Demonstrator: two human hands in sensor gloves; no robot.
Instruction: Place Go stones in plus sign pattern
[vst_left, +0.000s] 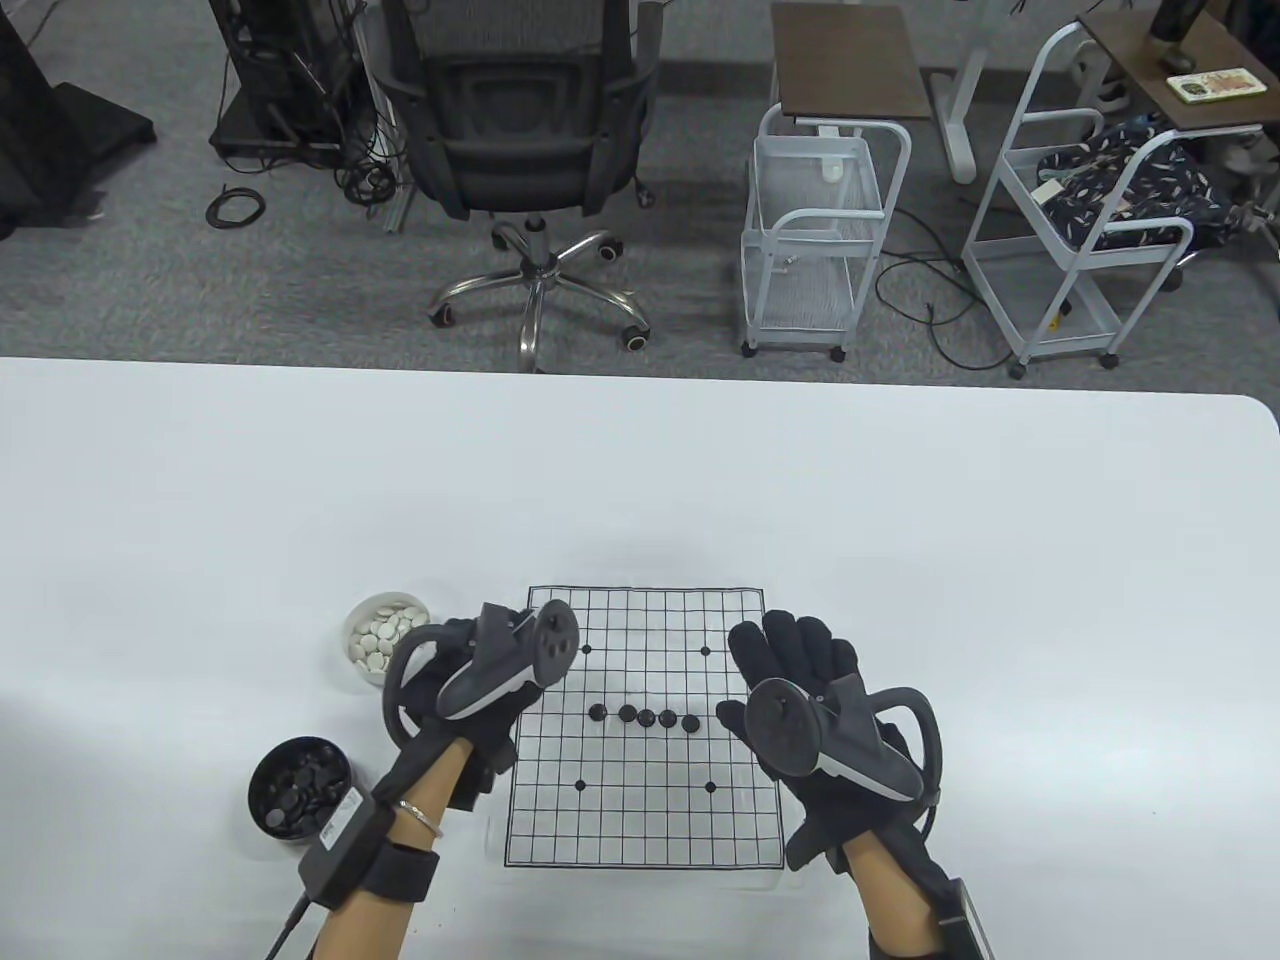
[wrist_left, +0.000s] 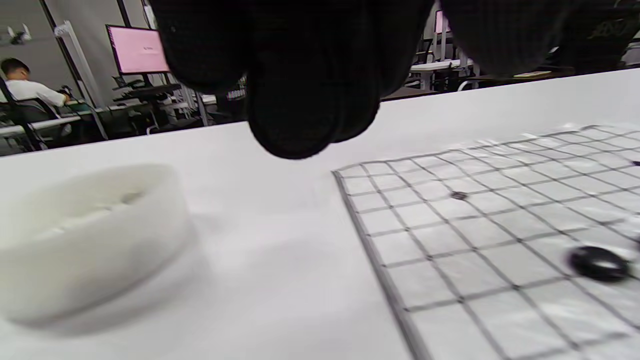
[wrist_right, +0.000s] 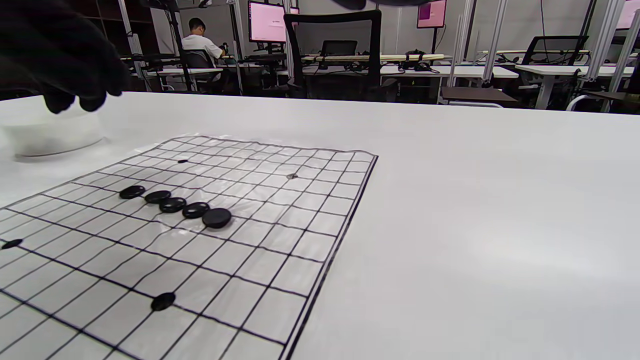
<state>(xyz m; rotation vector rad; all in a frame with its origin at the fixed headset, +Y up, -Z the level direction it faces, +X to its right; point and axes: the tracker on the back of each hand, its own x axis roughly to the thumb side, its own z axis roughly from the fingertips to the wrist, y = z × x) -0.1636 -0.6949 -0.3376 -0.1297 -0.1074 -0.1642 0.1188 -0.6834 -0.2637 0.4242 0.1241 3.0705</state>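
The left hand (vst_left: 470, 700) covered the board's (vst_left: 640, 810) near-left part in the table view, so any stones beneath it could not be seen. In the left wrist view the white bowl (wrist_left: 90, 240) was blurred, its contents unreadable. Whether either hand held a stone could not be told.
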